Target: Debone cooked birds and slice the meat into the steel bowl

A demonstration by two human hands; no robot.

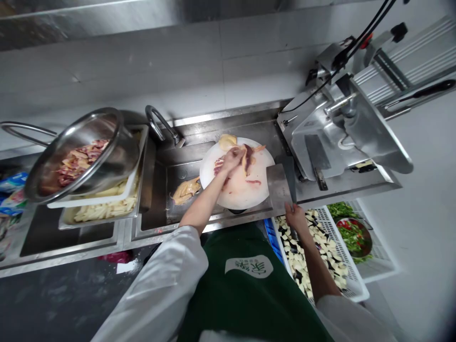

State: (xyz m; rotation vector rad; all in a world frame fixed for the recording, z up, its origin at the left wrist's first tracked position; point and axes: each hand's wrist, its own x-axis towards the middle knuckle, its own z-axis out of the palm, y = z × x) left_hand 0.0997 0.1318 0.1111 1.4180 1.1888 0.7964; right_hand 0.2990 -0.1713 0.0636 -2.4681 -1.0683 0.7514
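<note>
A round white cutting board point(245, 194) lies across the sink in front of me. My left hand point(233, 159) is closed on a piece of raw poultry meat point(246, 160) with yellowish skin, over the board's upper middle. Cut dark red pieces point(218, 165) lie partly behind that hand, and a thin red strip point(253, 182) rests on the board. Another pale yellow poultry piece point(228, 140) sits at the far rim. At the board's right edge my right hand point(295, 217) is wrapped round the handle of a cleaver point(279, 186), its broad blade held flat over the rim.
A poultry piece point(185, 191) lies in the sink basin point(171, 171). To the left, a steel bowl point(121, 156) of cut meat stands on trays of pale strips. A slicing machine point(335, 118) with another cleaver point(315, 154) is at right, above a white basket point(351, 266) of cubed eggplant.
</note>
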